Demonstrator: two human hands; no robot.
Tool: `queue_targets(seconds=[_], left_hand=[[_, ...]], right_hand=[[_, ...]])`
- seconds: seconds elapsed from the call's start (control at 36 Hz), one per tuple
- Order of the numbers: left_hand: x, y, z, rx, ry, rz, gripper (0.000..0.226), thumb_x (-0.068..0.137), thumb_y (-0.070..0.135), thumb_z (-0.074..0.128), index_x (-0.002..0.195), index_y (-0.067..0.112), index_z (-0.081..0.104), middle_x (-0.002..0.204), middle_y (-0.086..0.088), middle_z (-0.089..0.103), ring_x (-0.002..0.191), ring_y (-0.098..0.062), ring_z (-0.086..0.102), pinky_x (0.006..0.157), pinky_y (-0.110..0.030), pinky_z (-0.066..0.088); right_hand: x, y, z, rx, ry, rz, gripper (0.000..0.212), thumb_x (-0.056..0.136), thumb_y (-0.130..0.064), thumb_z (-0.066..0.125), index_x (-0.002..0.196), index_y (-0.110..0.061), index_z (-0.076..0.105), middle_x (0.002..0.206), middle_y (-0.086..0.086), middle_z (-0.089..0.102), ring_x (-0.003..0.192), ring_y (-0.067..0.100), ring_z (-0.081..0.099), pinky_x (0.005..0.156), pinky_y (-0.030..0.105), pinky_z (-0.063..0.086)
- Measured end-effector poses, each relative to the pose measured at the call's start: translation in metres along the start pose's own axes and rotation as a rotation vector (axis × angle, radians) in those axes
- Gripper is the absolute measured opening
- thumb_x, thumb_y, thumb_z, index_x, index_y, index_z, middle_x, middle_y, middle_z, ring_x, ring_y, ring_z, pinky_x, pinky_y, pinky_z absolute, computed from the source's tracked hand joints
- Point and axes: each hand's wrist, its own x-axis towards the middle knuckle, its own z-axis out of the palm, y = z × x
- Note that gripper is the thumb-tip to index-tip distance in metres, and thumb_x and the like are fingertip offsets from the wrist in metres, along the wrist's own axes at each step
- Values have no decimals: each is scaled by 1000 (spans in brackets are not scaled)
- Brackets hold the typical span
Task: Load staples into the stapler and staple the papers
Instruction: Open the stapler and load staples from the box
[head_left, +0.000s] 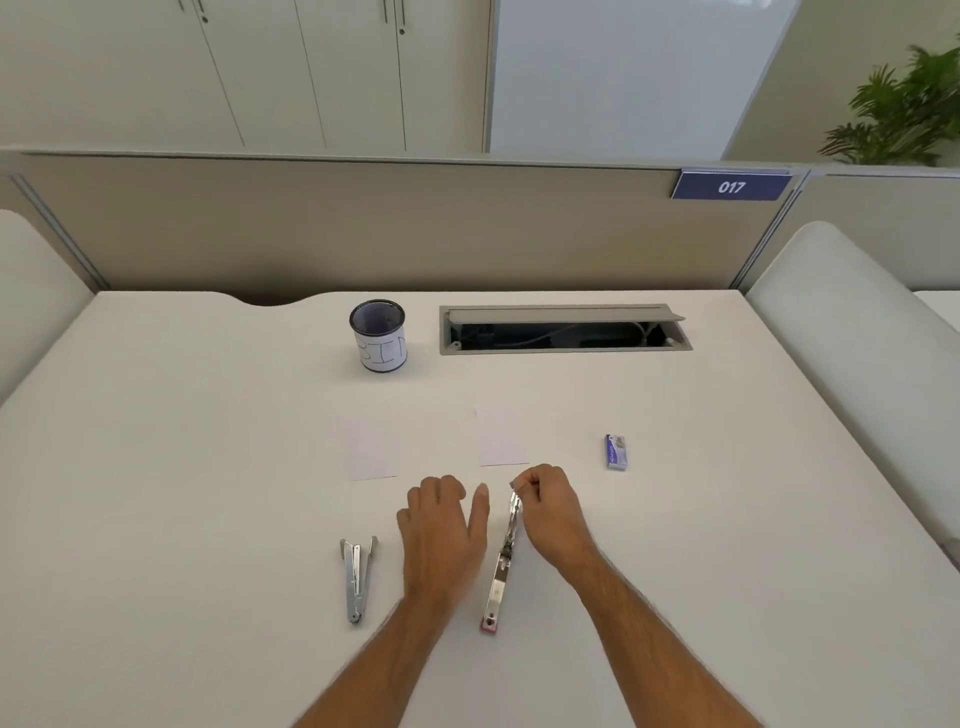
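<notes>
The stapler (501, 566) lies opened out flat on the white worktop (208, 493), a long metal strip running from a pink end near the person to its far end under the right hand (550, 506). That hand's fingers (524, 480) are pinched together over the far tip of the stapler; whether they grip it or a strip of staples, I cannot tell. The left hand (444, 530) rests just left of the stapler, fingers loosely curled, thumb out, holding nothing. Two papers (371, 449) lie flat beyond the hands, side by side but apart. A small staple box (616, 452) sits to the right. A second metal tool (357, 579) lies left of the left hand. A cup (379, 335) stands farther back.
</notes>
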Motion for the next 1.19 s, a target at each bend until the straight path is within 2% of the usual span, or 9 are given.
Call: queue_targets(seconds=[0.06,0.17,0.31,0.42,0.56,0.67,0.81,1.03,1.19], left_hand=[[17,-1,-9,-6,7,-40,26,102,40,53,93,16,61,98,2,61,93,-25,55,83,-44,43],[53,-9,-30,50,-1,-96,26,103,37,50,98,14,61,102,-1,61,97,-26,54,86,-44,42],[93,-21,-56,159,-56,-149,27,103,37,45,102,15,60,105,-3,61,103,-27,54,88,-44,43],[124,-30,-73,205,-94,-189,28,103,34,43,105,14,62,109,-4,62,107,-28,53,88,-43,43],[151,-40,-87,232,-139,-220,28,102,30,42,107,14,64,110,-4,62,109,-28,52,90,-42,43],[173,-50,-92,248,-183,-244,29,102,30,41,106,14,65,109,-3,62,109,-27,52,90,-40,40],[197,-61,-92,275,-201,-260,30,103,28,40,105,14,66,105,-3,66,106,-27,55,88,-40,40],[221,-66,-81,279,-211,-272,30,102,25,37,97,13,64,99,-3,68,101,-27,57,90,-41,43],[238,-68,-71,276,-225,-261,28,101,23,36,95,14,62,98,-4,69,98,-27,59,90,-42,43]], right_hand=[[8,-11,5,6,0,-14,19,104,-15,44,94,-24,57,113,0,59,102,15,59,87,27,49],[26,-34,19,7,-20,-53,19,105,-15,43,96,-21,59,114,0,60,105,13,58,86,24,44],[54,-63,35,-1,-35,-91,21,104,-14,43,94,-20,60,112,1,64,92,9,60,72,17,44],[81,-90,51,11,-36,-91,20,104,-13,43,95,-22,58,114,1,62,96,10,59,78,20,44],[114,-124,65,44,-26,-74,19,104,-13,43,97,-21,58,105,-5,63,82,2,57,63,13,41],[138,-146,76,88,-27,-56,18,105,-14,43,95,-17,58,105,-5,64,92,12,59,65,16,42],[164,-166,89,116,-26,-32,19,104,-11,42,93,-15,57,117,4,67,103,19,60,84,29,46],[198,-177,114,136,-15,12,19,104,-10,42,99,-7,60,117,6,68,94,19,60,73,28,45],[219,-183,127,115,28,-9,23,104,-11,44,105,-6,66,113,6,71,97,18,63,78,27,45]])
